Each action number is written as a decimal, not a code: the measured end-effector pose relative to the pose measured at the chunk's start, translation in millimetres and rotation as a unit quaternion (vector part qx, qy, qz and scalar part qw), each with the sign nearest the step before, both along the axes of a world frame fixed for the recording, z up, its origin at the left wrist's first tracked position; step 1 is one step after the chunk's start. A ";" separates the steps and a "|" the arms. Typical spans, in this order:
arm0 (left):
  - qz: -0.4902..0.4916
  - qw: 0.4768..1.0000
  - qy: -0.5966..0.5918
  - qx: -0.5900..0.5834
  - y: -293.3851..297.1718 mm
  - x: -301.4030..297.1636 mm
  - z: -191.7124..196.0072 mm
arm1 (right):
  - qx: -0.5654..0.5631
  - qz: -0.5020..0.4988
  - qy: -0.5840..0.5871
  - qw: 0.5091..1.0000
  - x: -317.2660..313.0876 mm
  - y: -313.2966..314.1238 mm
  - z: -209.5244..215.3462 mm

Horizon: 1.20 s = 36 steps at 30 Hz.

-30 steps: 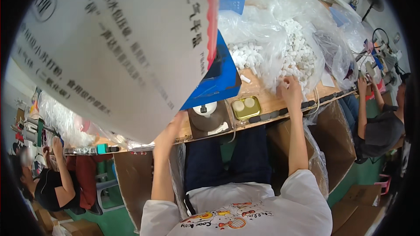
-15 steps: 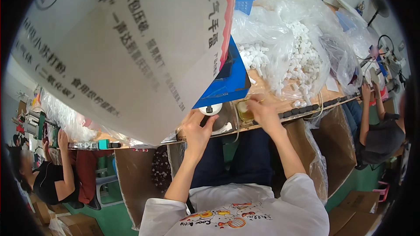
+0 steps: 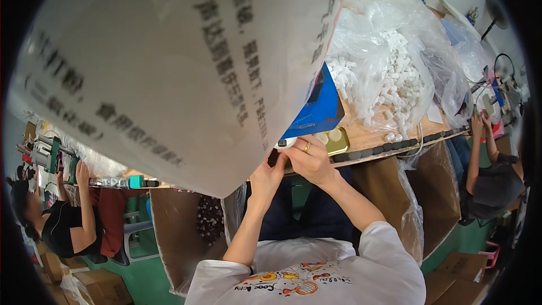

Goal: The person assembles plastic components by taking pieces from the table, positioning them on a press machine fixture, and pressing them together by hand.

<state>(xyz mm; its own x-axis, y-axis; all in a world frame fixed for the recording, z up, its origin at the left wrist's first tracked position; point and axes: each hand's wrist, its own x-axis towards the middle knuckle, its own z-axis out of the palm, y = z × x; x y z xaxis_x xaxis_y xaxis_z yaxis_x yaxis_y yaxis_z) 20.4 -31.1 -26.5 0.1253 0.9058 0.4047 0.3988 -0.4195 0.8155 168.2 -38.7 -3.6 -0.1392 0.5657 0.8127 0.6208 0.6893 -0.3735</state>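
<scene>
Head view: left hand pinches a small dark part; right hand closes just beside it, perhaps gripping something white; both meet at the workbench edge.

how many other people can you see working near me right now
2: one person in black seated at far left, one person in dark grey at far right. The big white sack may hide more.

wooden workbench runs up to the right. on it: clear plastic bags of small white plastic parts, blue box, shallow gold tin, row of small black caps along the front edge.
</scene>
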 end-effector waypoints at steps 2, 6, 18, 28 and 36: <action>0.017 1.000 -0.008 0.013 -0.3 2.2 -0.1 | 0.019 0.006 -0.026 0.999 -0.3 -1.2 -10.9; 0.030 0.998 0.004 0.051 0.8 0.1 4.3 | -0.051 0.043 0.005 0.998 5.6 -6.7 -1.6; -0.071 0.993 0.018 -0.091 25.3 -25.3 15.4 | -0.232 -0.285 -0.069 0.927 116.2 52.6 -40.5; -0.071 0.996 0.024 -0.054 19.5 -37.0 20.3 | -0.212 -0.189 0.159 0.946 106.6 25.4 -11.7; -0.042 0.979 -0.166 -0.113 9.5 -8.2 15.0 | -0.352 -0.019 0.210 0.912 41.3 10.1 -12.3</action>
<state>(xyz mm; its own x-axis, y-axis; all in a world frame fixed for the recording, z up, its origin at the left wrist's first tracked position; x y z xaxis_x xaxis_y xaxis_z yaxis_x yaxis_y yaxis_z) 12.1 -21.6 -11.5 0.0981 0.9690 0.2267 0.0671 -0.2338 0.9700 209.6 -28.7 -15.9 0.1324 0.9656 0.2239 0.3392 0.1682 -0.9256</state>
